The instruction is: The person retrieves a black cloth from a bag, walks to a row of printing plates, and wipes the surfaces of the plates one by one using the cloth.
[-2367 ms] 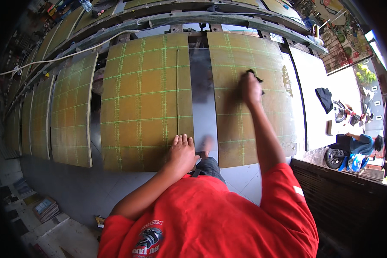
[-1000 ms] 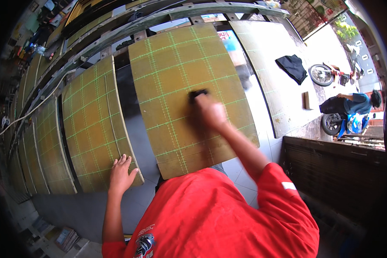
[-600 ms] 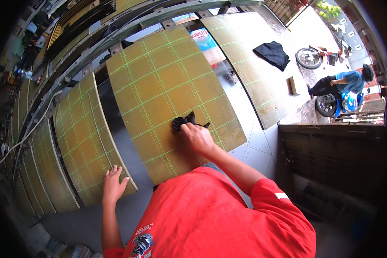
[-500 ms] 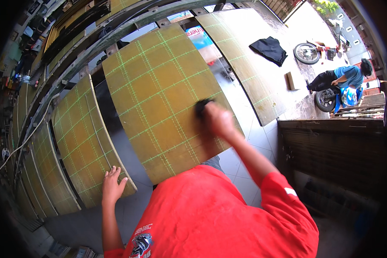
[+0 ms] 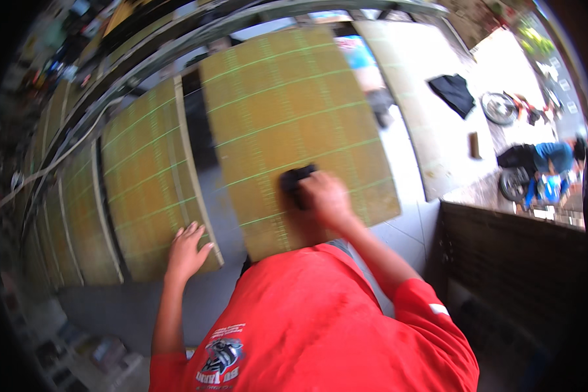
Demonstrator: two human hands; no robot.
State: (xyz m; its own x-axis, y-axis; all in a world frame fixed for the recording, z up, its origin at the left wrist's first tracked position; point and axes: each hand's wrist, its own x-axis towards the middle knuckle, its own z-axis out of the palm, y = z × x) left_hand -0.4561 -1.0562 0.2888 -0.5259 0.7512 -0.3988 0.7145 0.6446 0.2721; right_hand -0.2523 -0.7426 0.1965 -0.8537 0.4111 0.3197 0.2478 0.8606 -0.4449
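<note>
We see a crumpled black cloth, blurred, jutting left from our right fingers, which grip it; our left fingers spread over a gridded board.

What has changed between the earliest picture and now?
The right hand, gripping a bunched black cloth, has come from the far half of the brown board to its near half; the view has shifted too. Nothing new is held. The left hand still lies on the neighbouring board, by its right edge.
</note>
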